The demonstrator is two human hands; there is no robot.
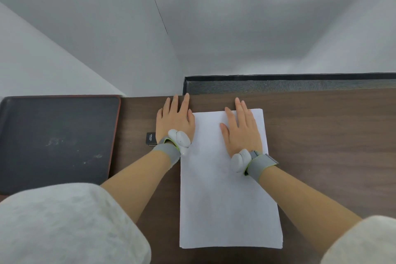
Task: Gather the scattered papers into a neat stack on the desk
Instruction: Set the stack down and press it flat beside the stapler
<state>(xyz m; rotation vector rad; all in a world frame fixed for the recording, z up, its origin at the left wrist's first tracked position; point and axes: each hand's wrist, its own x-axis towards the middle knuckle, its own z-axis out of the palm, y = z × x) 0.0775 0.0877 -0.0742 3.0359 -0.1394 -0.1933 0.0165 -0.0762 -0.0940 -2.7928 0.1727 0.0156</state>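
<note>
— Papers (227,199) lay in one white stack at lower centre of the frame, on the desk (321,135). Did you see any still loose?

— None that showed. The edges looked nearly flush, with only a faint step at the bottom edge. I'd judge the gathering close to done.

— And the hands?

— Both were flat and palm down, gripping nothing. The right hand (242,130) rested on the stack's upper right part, its fingers slightly spread and reaching past the top edge. The left hand (174,120) lay on the bare desk, touching the stack's upper left edge, fingers also a little apart.

— Which way did the stack run?

— Its long axis ran up and down the frame, away from the person. So the long sides faced the two hands: the left side lay against the left hand, and the right side was just right of the right hand.

— Then what would the squaring turn on?

— I'd say pressing inward across the short axis. The left hand was already at its side; the right would first have to slide off the top sheet to the right edge.

— Anything else nearby?

— A dark tray (57,141) at left, well apart from the stack, and a small black box (150,138) beside the left wrist.
</note>
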